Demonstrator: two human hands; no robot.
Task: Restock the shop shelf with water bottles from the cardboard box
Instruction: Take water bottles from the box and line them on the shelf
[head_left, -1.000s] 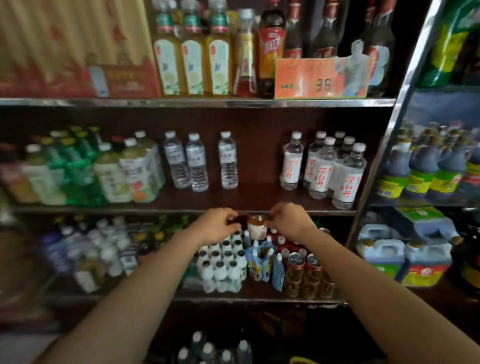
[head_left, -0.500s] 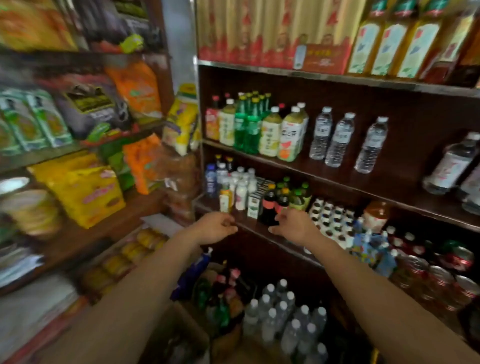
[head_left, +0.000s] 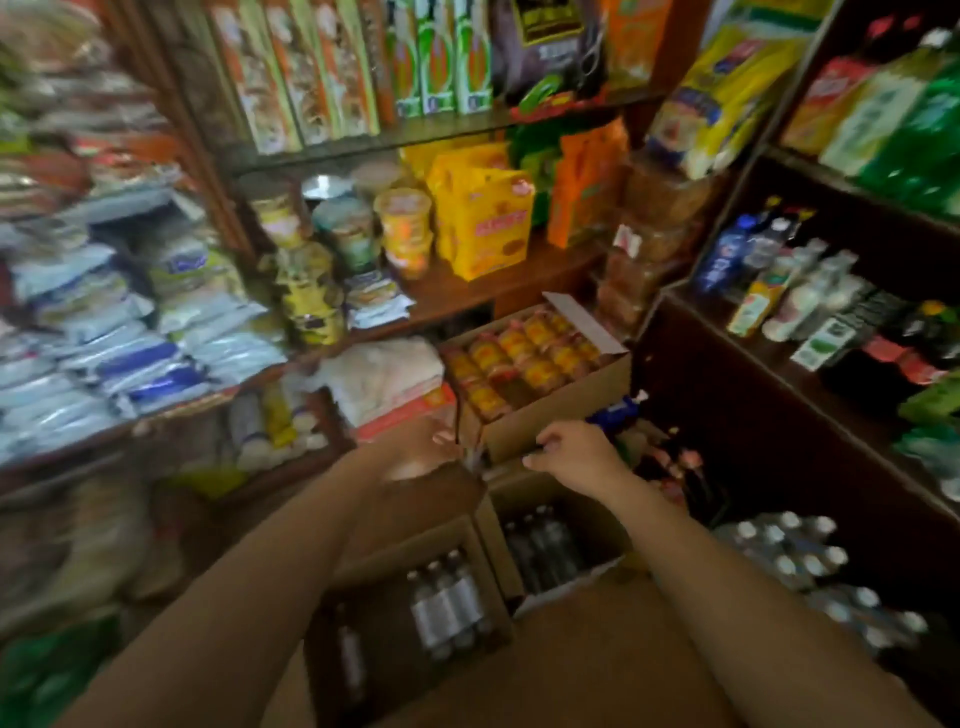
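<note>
Water bottles (head_left: 447, 605) blurred in cardboard box (head_left: 483, 540), hands' grip unclear

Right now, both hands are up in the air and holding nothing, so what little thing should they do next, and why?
Probably lower the right hand into the open cardboard box just below it and take one water bottle. Both it and the left hand look empty, hanging above the boxes, and bottles stand upright inside, caps up, ready to be gripped. The picture is blurry, so that is only a guess.
</note>
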